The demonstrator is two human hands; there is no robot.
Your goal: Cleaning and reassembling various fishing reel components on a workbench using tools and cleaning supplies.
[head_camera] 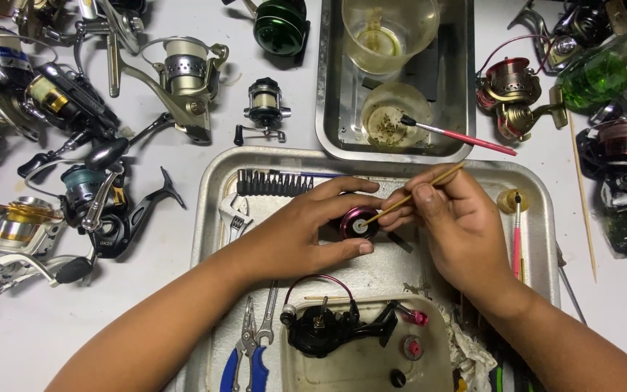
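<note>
My left hand [306,236] is curled around a small round spool of dark metal with a magenta rim [358,222], fingers [350,187] arched over the top and thumb pressed in below, so the spool is pinched firmly between them. It sits over the middle of the large, shallow, rounded-corner steel tray [208,196] in front of me. My right hand [459,225] is closed on a thin wooden stick [415,196], gripped like a pen between thumb and 2 fingers, with its lower tip touching the pale centre of the spool and its upper end slanting up to the right.

In the same tray, a row of dark screwdriver bits [273,183] lies along the top edge, with a small silver adjustable wrench [235,218] just below it. Nearer to me, a black reel body with a thin magenta-tinted wire bail [328,327] rests on a pale inner tray, and blue-handled pliers [244,359] lie to its left. A red-handled brush [517,236] lies near the tray's right edge, just beside my right hand.

Beyond it, a smaller steel tray [326,109] holds 2 clear plastic cups [390,33]; another red-handled brush [459,135] leans in the nearer cup. Many spinning reels [183,76] lie scattered across the white tabletop [52,327] on both sides
</note>
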